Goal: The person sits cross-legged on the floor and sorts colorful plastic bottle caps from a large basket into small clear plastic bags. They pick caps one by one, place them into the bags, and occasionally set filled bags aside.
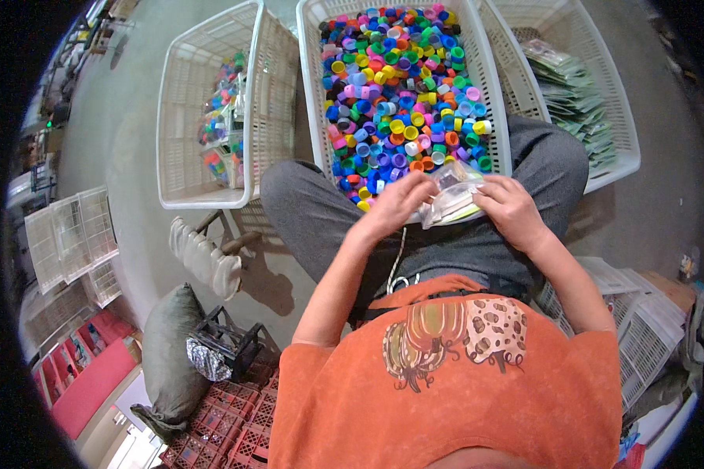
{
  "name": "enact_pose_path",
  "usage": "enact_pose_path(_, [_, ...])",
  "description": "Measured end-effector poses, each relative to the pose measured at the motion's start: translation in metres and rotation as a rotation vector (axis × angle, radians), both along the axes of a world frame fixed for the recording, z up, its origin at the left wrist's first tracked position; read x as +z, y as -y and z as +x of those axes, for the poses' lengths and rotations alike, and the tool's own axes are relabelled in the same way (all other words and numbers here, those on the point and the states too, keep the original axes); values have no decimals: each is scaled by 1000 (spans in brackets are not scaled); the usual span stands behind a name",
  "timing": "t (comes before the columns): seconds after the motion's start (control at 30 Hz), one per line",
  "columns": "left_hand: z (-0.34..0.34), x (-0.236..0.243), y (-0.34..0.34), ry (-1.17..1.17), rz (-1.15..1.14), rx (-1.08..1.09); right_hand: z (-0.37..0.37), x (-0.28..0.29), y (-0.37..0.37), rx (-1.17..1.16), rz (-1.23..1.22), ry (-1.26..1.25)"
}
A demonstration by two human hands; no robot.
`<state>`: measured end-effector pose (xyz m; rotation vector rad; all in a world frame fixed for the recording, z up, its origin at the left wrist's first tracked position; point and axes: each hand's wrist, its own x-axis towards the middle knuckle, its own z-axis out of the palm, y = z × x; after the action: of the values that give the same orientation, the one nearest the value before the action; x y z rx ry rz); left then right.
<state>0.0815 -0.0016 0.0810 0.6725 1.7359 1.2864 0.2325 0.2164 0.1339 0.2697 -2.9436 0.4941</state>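
A clear plastic bag [454,203] with pale flat items inside lies at the near edge of a white crate [498,117] full of coloured plastic caps [399,94], above my lap. My left hand [403,199] is at the bag's left end, fingers curled onto it. My right hand [508,207] grips the bag's right end, thumb and fingers on its edge.
Left stands a white crate [172,117] with colourful packs; right, a crate [618,156] with flat green packets. Around me are a padded stool [203,258], grey sack [172,352], red crates [211,422], wire racks [62,234] and stacked white crates [641,336].
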Motion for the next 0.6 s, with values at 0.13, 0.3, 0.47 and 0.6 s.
enact_pose_path(0.13, [-70,-19,26,-444,-255,147,15,1,-5,-151,-85,-48])
enact_pose_path(0.3, [-125,-36,22,-655,-478,106,15,5,-5,-228,-3,-162])
enact_pose_path(0.47, [-126,-79,0,-705,-733,-127,18,-3,-2,-165,40,-126])
enact_pose_path(0.6, [-125,-129,2,-700,-759,-190,17,-4,-1,-191,13,-119])
